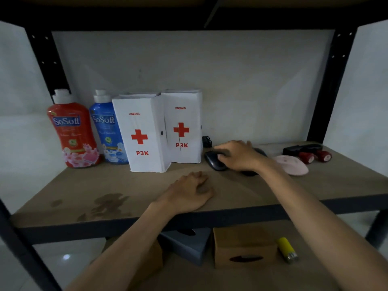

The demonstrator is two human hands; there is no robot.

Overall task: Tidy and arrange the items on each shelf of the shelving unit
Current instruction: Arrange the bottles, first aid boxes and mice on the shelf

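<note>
A brown shelf board (63, 198) in a black metal shelving unit (327, 101) is viewed against a pale wall, in dim light. The front first-aid box (140, 133), white with a red cross and marked P3K, is taken as landmark. Just left of it, a blue SoSoft bottle (107, 131) and a red SoSoft bottle (72, 131) are stood upright in a row, labels forward; a second first-aid box (184, 127) is set just behind and right of it, touching. This grouping is judged already ordered.

Right of the landmark, a black mouse (214, 161) is covered by the right hand (237, 156), fingers curled over its top; a full grasp is not confirmed. It is judged to be being positioned beside the boxes. Farther right, a pink mouse (291, 163) and a black item with two red rollers (308, 153) are left loose.

In front of the landmark, the left hand (191, 190) is rested palm down, loosely curled, holding nothing, apparently for support
</note>
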